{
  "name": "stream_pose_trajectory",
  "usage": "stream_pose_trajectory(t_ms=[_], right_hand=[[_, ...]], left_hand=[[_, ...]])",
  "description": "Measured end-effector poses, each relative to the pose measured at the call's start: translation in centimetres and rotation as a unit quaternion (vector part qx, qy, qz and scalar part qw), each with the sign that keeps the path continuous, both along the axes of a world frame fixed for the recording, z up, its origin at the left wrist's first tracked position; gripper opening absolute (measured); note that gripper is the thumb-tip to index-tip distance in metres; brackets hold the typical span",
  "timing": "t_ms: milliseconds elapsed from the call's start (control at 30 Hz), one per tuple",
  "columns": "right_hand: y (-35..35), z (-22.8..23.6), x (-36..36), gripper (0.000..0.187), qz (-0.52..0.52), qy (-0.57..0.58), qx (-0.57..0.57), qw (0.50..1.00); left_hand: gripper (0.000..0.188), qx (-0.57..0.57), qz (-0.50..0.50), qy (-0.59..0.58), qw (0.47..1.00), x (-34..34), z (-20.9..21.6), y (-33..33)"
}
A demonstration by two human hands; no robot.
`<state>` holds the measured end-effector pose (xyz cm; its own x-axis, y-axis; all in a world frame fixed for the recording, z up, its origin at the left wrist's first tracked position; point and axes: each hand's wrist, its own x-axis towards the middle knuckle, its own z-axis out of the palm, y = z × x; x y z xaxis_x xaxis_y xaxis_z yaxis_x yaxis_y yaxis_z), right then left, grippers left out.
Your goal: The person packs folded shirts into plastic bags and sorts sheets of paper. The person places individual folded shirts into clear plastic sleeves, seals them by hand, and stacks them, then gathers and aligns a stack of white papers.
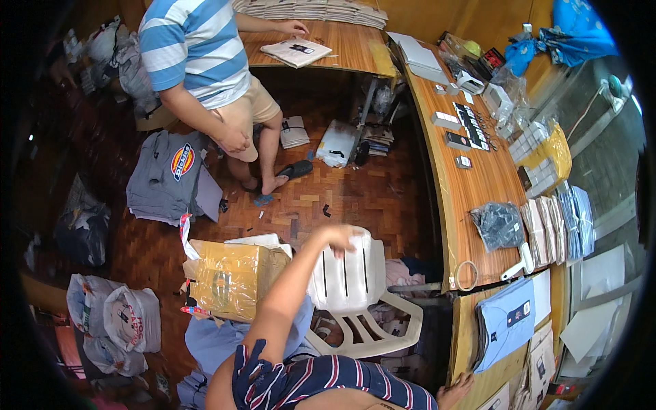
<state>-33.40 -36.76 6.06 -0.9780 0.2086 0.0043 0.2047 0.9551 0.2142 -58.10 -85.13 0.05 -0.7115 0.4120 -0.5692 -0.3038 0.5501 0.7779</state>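
Note:
My left hand [336, 237] is stretched forward over the top of a white plastic chair's backrest [348, 270]. It is slightly blurred, and whether it touches the chair or holds anything cannot be made out. Low at the right, my right hand [455, 392] lies with its fingers spread at the edge of a wooden table [467, 321]. Beyond that hand is a stack of folded light-blue shirts [506, 321] with a dark label on top. A taped cardboard box [225, 280] stands left of my left forearm, with blue cloth [212, 342] below it.
A co-worker in a striped shirt [198, 48] stands ahead, one hand above a folded garment [296, 51] on the far table. Grey folded clothes [160, 178] and stuffed plastic bags [130, 318] are on the floor. The right-hand table [437, 150] bears small boxes, tape and wrapped garments.

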Motion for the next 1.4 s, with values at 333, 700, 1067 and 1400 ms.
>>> stream_pose_trajectory(t_ms=[333, 700, 1067, 1400], right_hand=[[3.7, -3.8, 1.5, 0.067, -0.052, 0.042, -0.093, 0.993], [10.8, 3.4, 14.9, 0.028, 0.052, 0.120, -0.506, 0.853], [32.4, -1.2, 33.3, 0.054, -0.271, 0.241, -0.483, 0.797], [34.6, -5.2, 31.0, 0.026, -0.204, 0.261, -0.592, 0.734]], left_hand=[[0.068, 0.038, -0.335, 0.158, 0.928, 9.5, 0.7, 22.2], [0.053, 0.101, -0.352, 0.186, 0.912, 17.0, 5.8, 38.3], [0.062, 0.175, -0.347, 0.260, 0.884, 28.4, 3.9, 58.3], [0.012, 0.231, -0.239, 0.303, 0.893, 31.2, 1.8, 59.6]])
